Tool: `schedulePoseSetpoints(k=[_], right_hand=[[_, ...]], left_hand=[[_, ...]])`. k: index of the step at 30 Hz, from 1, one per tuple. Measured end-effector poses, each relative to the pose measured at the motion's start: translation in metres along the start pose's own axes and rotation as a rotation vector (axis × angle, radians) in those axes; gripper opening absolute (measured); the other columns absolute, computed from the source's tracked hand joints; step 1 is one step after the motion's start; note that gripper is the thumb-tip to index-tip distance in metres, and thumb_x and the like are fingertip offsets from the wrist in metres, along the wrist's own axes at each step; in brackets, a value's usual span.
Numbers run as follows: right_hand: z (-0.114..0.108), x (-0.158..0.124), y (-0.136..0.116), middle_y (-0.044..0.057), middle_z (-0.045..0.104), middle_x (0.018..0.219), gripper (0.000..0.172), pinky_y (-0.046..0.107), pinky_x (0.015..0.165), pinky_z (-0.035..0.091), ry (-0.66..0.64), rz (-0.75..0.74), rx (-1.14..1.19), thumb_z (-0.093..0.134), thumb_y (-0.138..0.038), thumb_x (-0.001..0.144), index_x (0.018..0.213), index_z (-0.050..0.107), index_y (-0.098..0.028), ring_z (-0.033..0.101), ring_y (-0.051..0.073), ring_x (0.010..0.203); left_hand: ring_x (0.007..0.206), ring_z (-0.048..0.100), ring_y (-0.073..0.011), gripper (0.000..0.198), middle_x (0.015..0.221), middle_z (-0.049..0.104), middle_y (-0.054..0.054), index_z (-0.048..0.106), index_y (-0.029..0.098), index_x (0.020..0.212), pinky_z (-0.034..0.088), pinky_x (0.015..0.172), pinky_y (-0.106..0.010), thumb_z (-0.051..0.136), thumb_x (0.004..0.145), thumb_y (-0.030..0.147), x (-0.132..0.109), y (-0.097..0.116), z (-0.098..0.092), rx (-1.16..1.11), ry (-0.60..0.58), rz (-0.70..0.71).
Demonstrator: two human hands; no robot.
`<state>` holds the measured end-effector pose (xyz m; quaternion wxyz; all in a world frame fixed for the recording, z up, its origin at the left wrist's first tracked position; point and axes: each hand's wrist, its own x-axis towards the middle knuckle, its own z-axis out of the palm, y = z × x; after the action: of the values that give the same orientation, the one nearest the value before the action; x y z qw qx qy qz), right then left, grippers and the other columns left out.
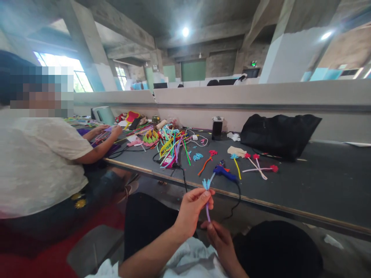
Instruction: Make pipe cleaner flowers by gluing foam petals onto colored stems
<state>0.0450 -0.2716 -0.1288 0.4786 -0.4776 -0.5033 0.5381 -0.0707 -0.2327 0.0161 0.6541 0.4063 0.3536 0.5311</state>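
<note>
The purple stem (208,212) stood nearly upright (top leaning slightly left), blue petals (206,184) uppermost, pinched by the left hand (193,206) above and right hand (220,238) below.

Glare blooms around a ceiling lamp (185,32) and a washed-out window (82,79), with edges stretched.

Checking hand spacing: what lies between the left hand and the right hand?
In the head view, a length of purple stem runs from the left hand down to the right hand.
</note>
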Motion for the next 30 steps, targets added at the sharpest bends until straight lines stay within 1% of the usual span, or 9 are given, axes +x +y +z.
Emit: schedulePoseSetpoints(k=[1,4,6,9,13,18,23,28,30], right_hand=[[-0.004,0.001,0.014,-0.003,0.043,0.054,0.054,0.022,0.048,0.032,0.016,0.011,-0.113,0.047,-0.065,0.079,0.079,0.068,-0.015,0.038,0.011,0.05],[-0.013,0.006,0.046,0.002,0.054,0.055,0.053,0.026,0.056,0.038,0.028,0.059,-0.215,0.054,-0.066,0.069,0.059,0.065,-0.016,0.047,0.015,0.057],[-0.014,0.009,0.059,0.003,0.056,0.054,0.05,0.027,0.058,0.039,0.012,0.085,-0.249,0.057,-0.065,0.064,0.054,0.063,-0.016,0.049,0.017,0.057],[-0.011,0.012,0.069,0.002,0.059,0.053,0.043,0.027,0.059,0.04,-0.034,0.103,-0.296,0.058,-0.058,0.062,0.053,0.064,-0.017,0.051,0.017,0.057],[-0.006,0.013,0.079,0.003,0.061,0.054,0.037,0.028,0.059,0.041,-0.074,0.112,-0.34,0.057,-0.051,0.062,0.05,0.064,-0.017,0.053,0.018,0.058],[-0.009,0.011,0.085,0.004,0.062,0.057,0.036,0.028,0.06,0.041,-0.074,0.087,-0.354,0.054,-0.048,0.067,0.057,0.067,-0.016,0.055,0.019,0.061],[-0.011,0.011,0.087,0.003,0.063,0.059,0.039,0.029,0.064,0.041,-0.053,0.057,-0.36,0.055,-0.052,0.069,0.058,0.067,-0.017,0.055,0.018,0.061],[-0.01,0.011,0.086,0.003,0.062,0.055,0.039,0.027,0.058,0.039,-0.05,0.059,-0.349,0.056,-0.052,0.07,0.057,0.067,-0.017,0.054,0.017,0.056],[-0.01,0.011,0.084,0.003,0.063,0.056,0.037,0.027,0.058,0.039,-0.036,0.057,-0.344,0.055,-0.05,0.071,0.058,0.067,-0.017,0.055,0.017,0.057]], left_hand=[[0.056,0.05,-0.0093,0.029,0.067,0.058,-0.003,0.071,0.01,0.086,0.037,0.055,-0.024,0.07,0.077,0.037,0.0,0.001,-0.001,-0.018,-0.012,0.001],[0.043,0.038,-0.0034,0.029,0.061,0.051,0.001,0.069,0.01,0.086,0.026,0.045,-0.021,0.069,0.077,0.038,-0.003,0.004,-0.003,-0.097,-0.07,-0.053],[0.041,0.029,-0.0014,0.03,0.057,0.045,0.004,0.068,0.01,0.086,0.017,0.043,-0.021,0.069,0.078,0.038,-0.004,0.005,-0.004,-0.141,-0.108,-0.092],[0.042,0.025,-0.0008,0.03,0.057,0.04,0.005,0.068,0.009,0.088,0.013,0.043,-0.021,0.067,0.08,0.038,-0.007,0.006,-0.005,-0.16,-0.147,-0.119],[0.043,0.025,-0.0009,0.03,0.059,0.039,0.004,0.067,0.009,0.091,0.013,0.045,-0.022,0.064,0.082,0.038,-0.01,0.007,-0.009,-0.163,-0.185,-0.125],[0.045,0.027,-0.0012,0.027,0.06,0.04,0.004,0.067,0.01,0.091,0.014,0.046,-0.022,0.066,0.081,0.035,-0.01,0.005,-0.015,-0.169,-0.207,-0.123],[0.043,0.024,-0.0013,0.026,0.055,0.037,0.006,0.065,0.01,0.08,0.012,0.045,-0.023,0.068,0.078,0.036,-0.007,-0.002,-0.021,-0.127,-0.132,-0.133],[0.042,0.024,-0.0015,0.028,0.051,0.038,0.007,0.066,0.01,0.082,0.013,0.045,-0.022,0.07,0.076,0.037,-0.006,-0.002,-0.022,-0.112,-0.097,-0.118],[0.042,0.026,-0.0012,0.027,0.052,0.042,0.005,0.067,0.01,0.082,0.013,0.044,-0.022,0.071,0.075,0.036,-0.005,-0.002,-0.022,-0.11,-0.078,-0.11]])
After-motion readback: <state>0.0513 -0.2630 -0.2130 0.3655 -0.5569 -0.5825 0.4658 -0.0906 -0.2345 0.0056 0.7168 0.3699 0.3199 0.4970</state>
